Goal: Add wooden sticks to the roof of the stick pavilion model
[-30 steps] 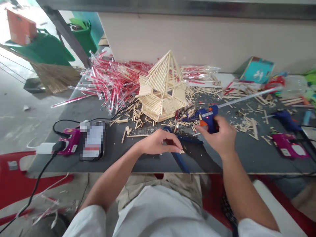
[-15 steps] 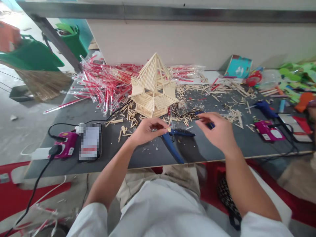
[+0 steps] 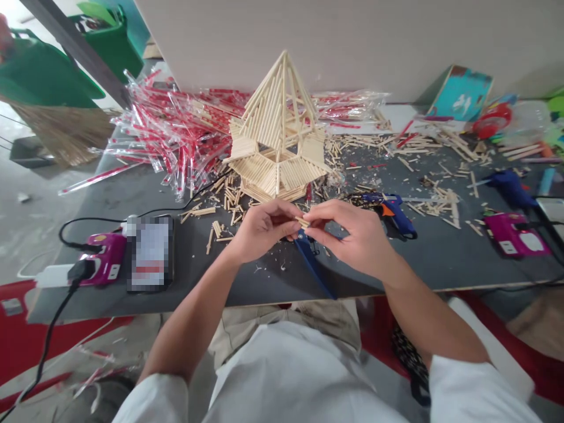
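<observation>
Both hands are curled nearly closed, the right hand (image 3: 355, 238) and left hand (image 3: 264, 230) pinching a short cut stick (image 3: 302, 222) between their fingertips, just above blue-handled cutters (image 3: 312, 264) on the dark worktable (image 3: 423, 264). A blue glue gun (image 3: 392, 214) lies near the right hand. Beyond stands the stick-built pavilion (image 3: 277, 147), its tiered base and pointed roof largely assembled, with gaps still open between the roof and base. Whether more pieces are due, I cannot tell.

The person wears a loose white shirt (image 3: 295, 376) with wide sleeves (image 3: 478, 388) ending around the elbows, over creased beige trousers (image 3: 282, 320); the forearms, left hand (image 3: 264, 229) and right hand (image 3: 352, 235) show bare below the cuffs, and the cloth hangs in soft folds
</observation>
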Tool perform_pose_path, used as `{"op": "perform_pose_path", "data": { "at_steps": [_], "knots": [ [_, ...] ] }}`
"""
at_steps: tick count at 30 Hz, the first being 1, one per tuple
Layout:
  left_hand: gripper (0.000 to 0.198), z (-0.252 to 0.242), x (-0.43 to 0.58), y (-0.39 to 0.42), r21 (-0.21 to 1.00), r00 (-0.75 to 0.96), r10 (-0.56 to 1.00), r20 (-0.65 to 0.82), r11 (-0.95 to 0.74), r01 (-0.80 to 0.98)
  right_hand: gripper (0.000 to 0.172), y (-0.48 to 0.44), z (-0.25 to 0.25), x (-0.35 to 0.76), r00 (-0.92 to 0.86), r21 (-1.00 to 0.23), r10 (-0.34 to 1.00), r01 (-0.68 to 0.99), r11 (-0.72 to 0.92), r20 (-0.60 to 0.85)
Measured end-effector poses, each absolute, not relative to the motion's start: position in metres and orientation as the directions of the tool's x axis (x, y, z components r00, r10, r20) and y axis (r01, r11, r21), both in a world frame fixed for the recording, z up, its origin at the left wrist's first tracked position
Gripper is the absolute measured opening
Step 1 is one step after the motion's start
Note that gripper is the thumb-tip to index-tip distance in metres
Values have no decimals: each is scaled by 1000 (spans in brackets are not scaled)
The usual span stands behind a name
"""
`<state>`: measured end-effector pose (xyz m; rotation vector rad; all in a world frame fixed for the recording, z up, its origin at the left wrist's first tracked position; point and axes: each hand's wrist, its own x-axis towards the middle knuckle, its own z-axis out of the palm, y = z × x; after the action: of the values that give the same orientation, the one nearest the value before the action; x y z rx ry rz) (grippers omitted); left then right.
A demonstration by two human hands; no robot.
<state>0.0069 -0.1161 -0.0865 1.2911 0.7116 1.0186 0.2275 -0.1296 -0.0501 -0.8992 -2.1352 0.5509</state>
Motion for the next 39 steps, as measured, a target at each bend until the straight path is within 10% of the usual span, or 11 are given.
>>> {"op": "perform_pose_path", "data": {
  "at_steps": [19,39],
  "knots": [
    [33,-79,9,-123,973,307,952,18,55,-226,17,-86,-4,214,-744,-587,655,474,656,131],
    [24,-70,8,-122,988,86,993,86,-74,-138,13,-62,-7,209,-746,-481,602,432,762,283]
  ]
}}
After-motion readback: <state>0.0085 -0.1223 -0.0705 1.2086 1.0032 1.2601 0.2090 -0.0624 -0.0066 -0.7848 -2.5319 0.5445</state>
